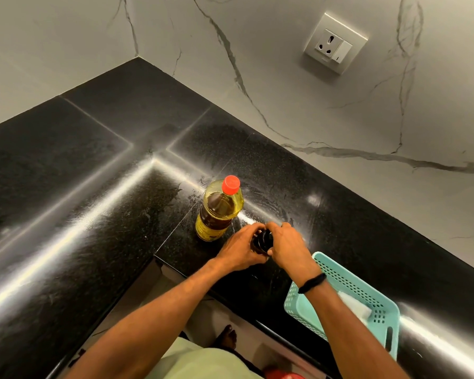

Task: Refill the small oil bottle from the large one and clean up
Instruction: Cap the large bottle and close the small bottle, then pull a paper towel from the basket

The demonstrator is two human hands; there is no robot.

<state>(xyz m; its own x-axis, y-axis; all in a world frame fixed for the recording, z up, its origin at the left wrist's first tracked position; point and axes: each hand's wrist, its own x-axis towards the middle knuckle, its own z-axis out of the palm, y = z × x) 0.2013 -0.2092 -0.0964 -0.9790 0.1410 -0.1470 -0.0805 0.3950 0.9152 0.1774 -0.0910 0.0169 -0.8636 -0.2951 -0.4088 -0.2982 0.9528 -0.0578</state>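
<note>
Nearest, cut off at the bottom edge: a pale shirt, a bare foot on the floor, and something red, too little in view to name.

To the right, a blue-green basket on the counter near its edge, with a white cloth inside, probably set close for the wiping. Partly covered by the right forearm.

Further in, both hands together on the small bottle, standing on the black counter close to its front edge. With the left hand, fingers curled around the dark body, seemingly to hold it steady. With the right hand, fingers bent over the top, gripping what looks like the cap, most likely for turning. Cannot tell whether loosening or tightening. Cannot read the oil level either, with almost all of this bottle hidden under the fingers.

Just beside the left hand and a little further back, the large bottle, upright, red cap on, yellow oil visible through the side. Placed within easy reach, probably for the pouring. Hard to judge if pouring is already done.

Around it, pale smears on the counter, maybe oil, maybe only glare.

Farthest, the marble wall with a socket.
</note>
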